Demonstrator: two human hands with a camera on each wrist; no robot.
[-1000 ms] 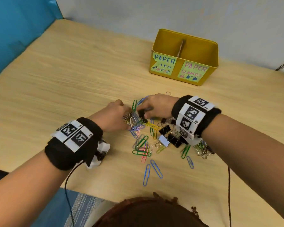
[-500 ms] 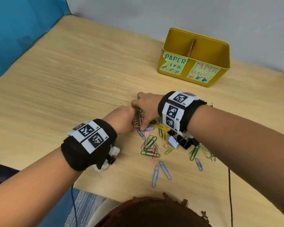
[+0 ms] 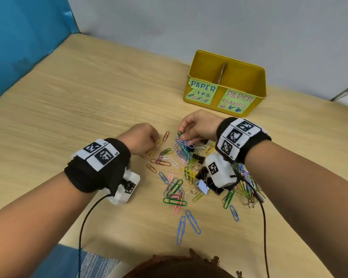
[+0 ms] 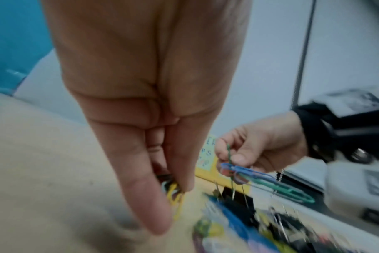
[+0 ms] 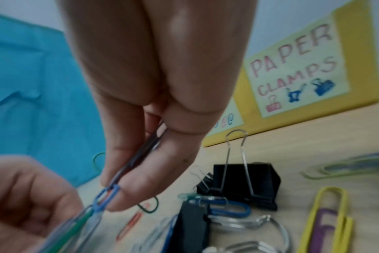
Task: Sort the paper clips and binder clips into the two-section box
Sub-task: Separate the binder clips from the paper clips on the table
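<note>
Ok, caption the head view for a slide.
Both hands pinch paper clips from the pile; yellow box waits behind.

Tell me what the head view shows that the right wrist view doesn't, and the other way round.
Only the head view shows the whole yellow box with its divider, the left label reading PAPER, two long blue paper clips lying nearest the person, and both wristbands. Only the right wrist view shows a black binder clip close up with its wire handles standing up, and a yellow paper clip beside it. Both show the right hand pinching a bunch of paper clips and the PAPER CLAMPS label.
</note>
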